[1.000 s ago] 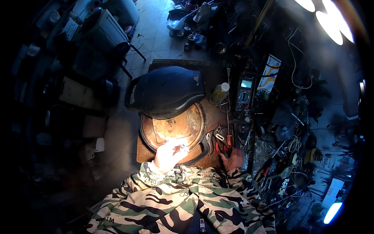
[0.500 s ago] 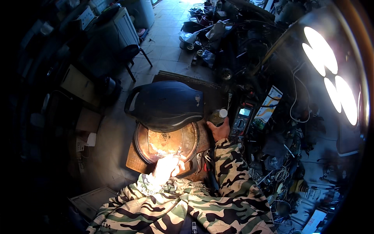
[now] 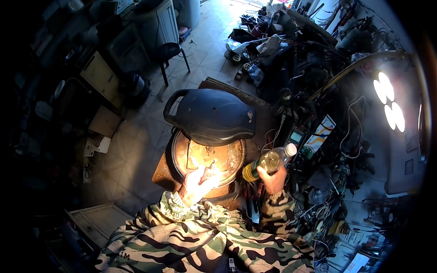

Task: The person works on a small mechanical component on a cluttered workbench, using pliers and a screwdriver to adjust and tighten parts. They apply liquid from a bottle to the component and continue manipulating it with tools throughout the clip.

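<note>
My right hand (image 3: pixel 274 181) is wrapped round a clear plastic bottle (image 3: pixel 270 160) with a white cap and yellowish-green contents. It holds the bottle tilted, cap end up and to the right. In strong lamp glare, my left hand (image 3: pixel 196 185) is closed on a small dark cylindrical part (image 3: pixel 212 165) that sticks up between the fingers; its kind cannot be made out. This hand is over the near part of a round, rusty metal tray (image 3: pixel 242 159). A large black plastic cover (image 3: pixel 214 113) with a handle loop lies across the tray's far side.
Hand tools (image 3: pixel 253 204) lie between my forearms. A multimeter (image 3: pixel 296 137) stands right of the bottle. Cables and machine parts are heaped along the right side. A lit lamp (image 3: pixel 389 101) hangs at the right on a curved arm. Beyond the bench is a dark stool (image 3: pixel 168 52).
My right hand has lifted the bottle from beside the multimeter and brought it nearer, tilting it. My left hand still holds the small part over the tray. The whole view has shifted.
</note>
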### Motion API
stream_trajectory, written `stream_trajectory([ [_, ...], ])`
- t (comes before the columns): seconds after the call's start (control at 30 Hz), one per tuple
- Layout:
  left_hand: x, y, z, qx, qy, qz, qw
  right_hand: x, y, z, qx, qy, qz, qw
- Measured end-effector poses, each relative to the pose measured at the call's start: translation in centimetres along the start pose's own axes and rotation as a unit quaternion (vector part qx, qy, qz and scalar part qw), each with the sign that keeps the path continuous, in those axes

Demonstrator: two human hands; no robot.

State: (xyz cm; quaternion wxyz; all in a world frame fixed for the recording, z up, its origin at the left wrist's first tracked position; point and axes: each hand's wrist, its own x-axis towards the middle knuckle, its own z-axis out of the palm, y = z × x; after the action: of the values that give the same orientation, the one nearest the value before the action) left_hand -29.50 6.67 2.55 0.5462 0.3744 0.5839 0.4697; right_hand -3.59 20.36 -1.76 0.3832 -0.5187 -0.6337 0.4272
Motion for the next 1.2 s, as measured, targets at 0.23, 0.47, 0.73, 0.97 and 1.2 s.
stream_trajectory([
  [0.23,0.1,-1.1,-2.4,-0.160,-0.138,0.029,0.977,-8.9,-1.6,1.3,-0.071,0.029,0.020,0.997],
  [0.47,-0.5,-1.8,-4.0,-0.406,-0.225,-0.032,0.885,-15.5,-0.3,4.4,-0.064,0.090,0.068,0.992],
  [0.73,-1.2,-0.8,-5.6,-0.442,-0.213,-0.090,0.867,-18.7,4.7,6.9,-0.081,0.124,0.079,0.986],
  [0.97,-1.5,-1.7,-6.9,-0.441,-0.235,-0.073,0.863,-20.3,8.1,8.4,-0.010,0.135,0.085,0.987],
  [1.2,-1.4,-1.7,-6.8,-0.376,-0.212,-0.083,0.898,-20.6,3.9,8.1,0.019,-0.042,0.259,0.965],
])
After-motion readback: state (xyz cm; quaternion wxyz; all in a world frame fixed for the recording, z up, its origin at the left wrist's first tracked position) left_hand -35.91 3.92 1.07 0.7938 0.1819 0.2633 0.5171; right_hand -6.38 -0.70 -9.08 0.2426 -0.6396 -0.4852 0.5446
